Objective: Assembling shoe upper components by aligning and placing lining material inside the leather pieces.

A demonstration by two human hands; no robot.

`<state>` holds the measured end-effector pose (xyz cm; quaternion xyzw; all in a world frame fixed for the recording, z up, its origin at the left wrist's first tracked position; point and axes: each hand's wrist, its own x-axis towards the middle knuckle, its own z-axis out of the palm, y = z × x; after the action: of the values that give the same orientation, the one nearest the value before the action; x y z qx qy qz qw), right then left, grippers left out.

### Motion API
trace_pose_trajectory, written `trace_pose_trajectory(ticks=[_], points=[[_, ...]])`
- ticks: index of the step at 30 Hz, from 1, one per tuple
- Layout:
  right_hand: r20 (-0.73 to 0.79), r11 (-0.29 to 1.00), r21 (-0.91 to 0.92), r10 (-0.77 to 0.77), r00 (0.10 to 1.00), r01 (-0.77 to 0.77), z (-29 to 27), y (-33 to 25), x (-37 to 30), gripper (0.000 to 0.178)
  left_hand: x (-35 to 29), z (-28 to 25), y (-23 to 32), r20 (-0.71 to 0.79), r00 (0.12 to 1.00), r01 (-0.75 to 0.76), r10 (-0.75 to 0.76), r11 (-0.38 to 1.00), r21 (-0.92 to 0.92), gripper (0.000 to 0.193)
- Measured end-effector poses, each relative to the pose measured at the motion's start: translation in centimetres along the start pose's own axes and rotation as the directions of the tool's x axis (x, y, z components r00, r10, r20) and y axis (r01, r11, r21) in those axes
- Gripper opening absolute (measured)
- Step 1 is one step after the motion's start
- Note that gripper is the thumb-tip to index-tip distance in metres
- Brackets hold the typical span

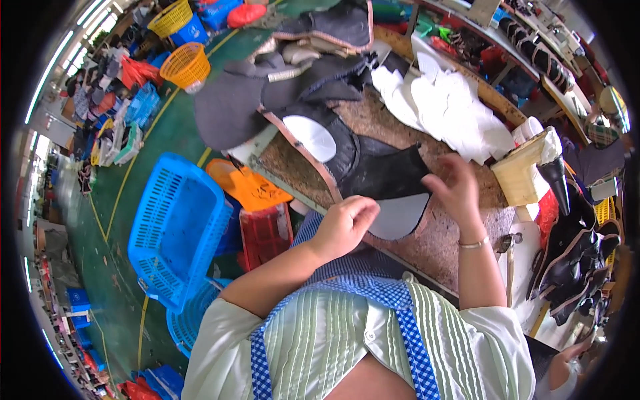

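Note:
A black leather-like piece (390, 175) with a pinkish-tan edge lies on the worn brown work board (487, 233) in front of me. White backing shows at its lower end, and a white oval patch (310, 138) lies at its upper left. My left hand (343, 227) is closed at the piece's near left edge, fingers curled in; whatever they may hold is hidden. Beside its right end is my right hand (460, 190), with thumb and fingers apart and nothing visible between them. Dark grey and black cut pieces (230, 103) are heaped at the board's far left.
White curved sheets (447, 100) are piled at the far right of the board. A cream block-like container (523, 173) with a black cone-shaped thing (555, 183) stands on the right. Left of the board are a blue basket (170, 230), an orange bag (243, 183) and a red crate (267, 233).

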<state>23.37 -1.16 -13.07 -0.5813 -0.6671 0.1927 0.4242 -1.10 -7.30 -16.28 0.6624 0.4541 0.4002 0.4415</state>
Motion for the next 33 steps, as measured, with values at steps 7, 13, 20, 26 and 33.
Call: trace_pose_trajectory(ticks=[7,13,20,26,33], points=[[0.107,0.818,0.029,-0.574,0.812,0.575,-1.0,-10.9,-0.1,0.016,4.0,-5.1,10.6,0.008,0.991,0.129,-0.137,0.913,-0.386,0.066],[0.271,0.615,0.599,-0.759,0.593,0.513,-6.1,-18.2,1.8,0.046,3.9,-8.4,17.2,-0.011,0.988,-0.154,0.156,0.963,-0.221,0.019],[0.154,0.724,0.402,-0.657,0.738,0.56,-6.4,-17.0,4.3,0.023,2.7,-9.2,19.5,0.057,0.994,-0.063,0.09,0.928,-0.367,0.014],[0.179,0.771,0.453,-0.571,0.801,0.448,-6.0,-17.9,4.1,0.009,3.3,-9.5,20.0,-0.154,0.686,-0.653,0.711,0.695,0.301,0.031],[0.012,0.656,0.085,-0.753,0.658,0.75,-5.5,-19.8,2.7,0.017,3.5,-11.6,20.1,0.007,0.764,-0.606,0.645,0.715,0.347,0.02]])
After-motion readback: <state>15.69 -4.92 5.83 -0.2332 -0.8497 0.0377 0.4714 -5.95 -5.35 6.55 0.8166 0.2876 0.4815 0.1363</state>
